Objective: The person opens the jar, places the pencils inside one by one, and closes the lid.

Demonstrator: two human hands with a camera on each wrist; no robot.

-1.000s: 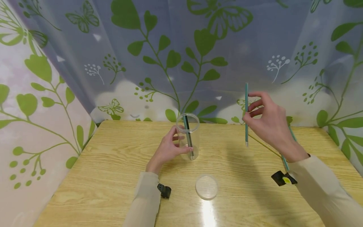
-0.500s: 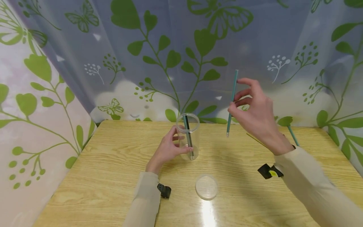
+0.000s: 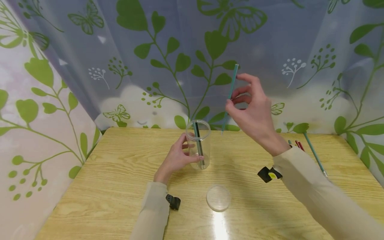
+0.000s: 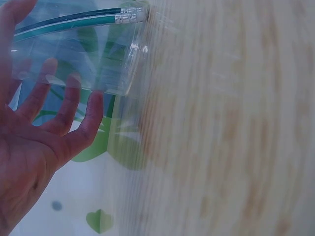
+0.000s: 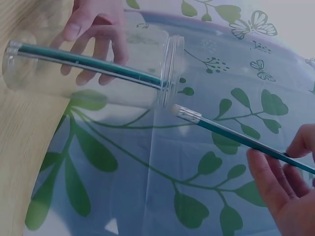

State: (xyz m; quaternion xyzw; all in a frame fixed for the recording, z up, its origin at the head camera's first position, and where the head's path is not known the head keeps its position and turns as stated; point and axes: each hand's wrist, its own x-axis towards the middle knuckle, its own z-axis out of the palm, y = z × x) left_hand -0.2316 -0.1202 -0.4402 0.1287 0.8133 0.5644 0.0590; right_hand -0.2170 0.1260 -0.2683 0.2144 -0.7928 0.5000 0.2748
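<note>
Gripping the clear jar (image 3: 207, 146), the left hand (image 3: 177, 156) holds it upright on the surface (image 3: 105, 200), with two pencils (image 3: 199, 143) already leaning inside. Next, the round lid (image 3: 218, 198) lies apart, not yet on, while the right hand (image 3: 255, 108) pinches a teal pencil (image 3: 232, 83), eraser downward, near the jar's mouth but outside. Farther right, another teal pencil (image 3: 315, 154) and partly hidden red sticks (image 3: 299, 145) lie loose, so the filling seems only partly done.

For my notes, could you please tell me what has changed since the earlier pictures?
The right-hand grip has carried its teal pencil left and upward, toward the jar, tilting it; red items by the sleeve came into view. Nothing was let go. The left-hand grip, jar and lid stayed put.
</note>
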